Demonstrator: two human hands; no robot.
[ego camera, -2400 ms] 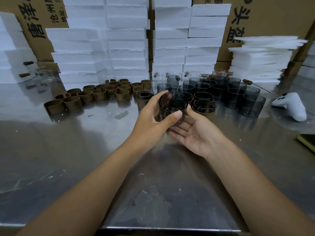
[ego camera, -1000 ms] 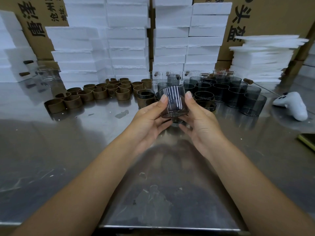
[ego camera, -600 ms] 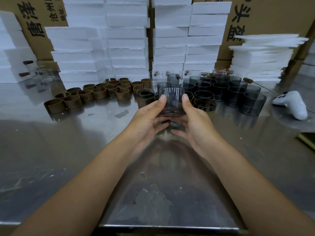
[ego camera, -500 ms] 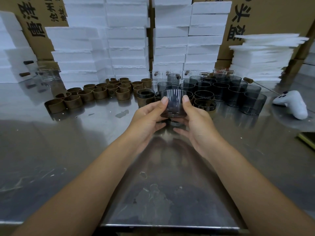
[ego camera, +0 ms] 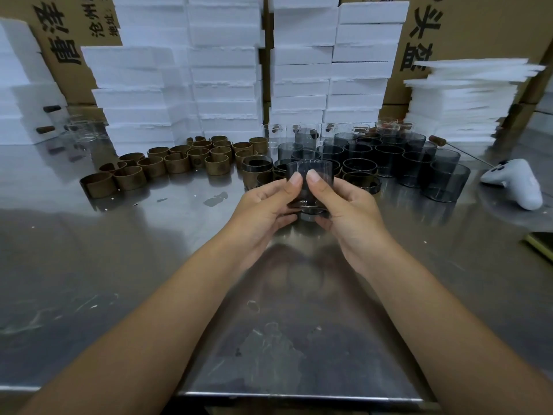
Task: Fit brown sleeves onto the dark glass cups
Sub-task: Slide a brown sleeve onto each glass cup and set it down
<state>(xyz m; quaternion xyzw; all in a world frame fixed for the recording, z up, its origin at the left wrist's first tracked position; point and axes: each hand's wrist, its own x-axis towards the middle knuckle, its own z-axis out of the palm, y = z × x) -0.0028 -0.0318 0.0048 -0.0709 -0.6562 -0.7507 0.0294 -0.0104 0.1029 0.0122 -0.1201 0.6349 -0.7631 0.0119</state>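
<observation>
Since a couple of seconds ago you have turned the dark glass cup (ego camera: 309,170) from tipped, mouth towards you, to upright, and brought it lower and nearer. Your thumbs (ego camera: 294,180) have since closed in until they sit side by side on its near wall.

Your left hand (ego camera: 263,205) and right hand (ego camera: 347,205) each have a grip on that one cup, thumb in front and fingers curled behind and under its base. It sits low over the worktop (ego camera: 284,295), at the middle; whether the base touches the steel cannot be told. The cup is smoky and see-through, with straight walls, a thin round rim facing up and a thicker, darker base. The glass is bare where it shows above your thumbs.

Loose brown sleeves (ego camera: 176,163) stand in a band to the left: about eighteen, though the back ones overlap. Unsleeved dark cups (ego camera: 389,154) crowd behind and to the right, roughly twenty, too packed to count exactly. At least two sleeved cups (ego camera: 257,172) flank the one you hold. One white controller (ego camera: 514,182) lies far right. White foam blocks (ego camera: 224,70) are stacked along the back.
</observation>
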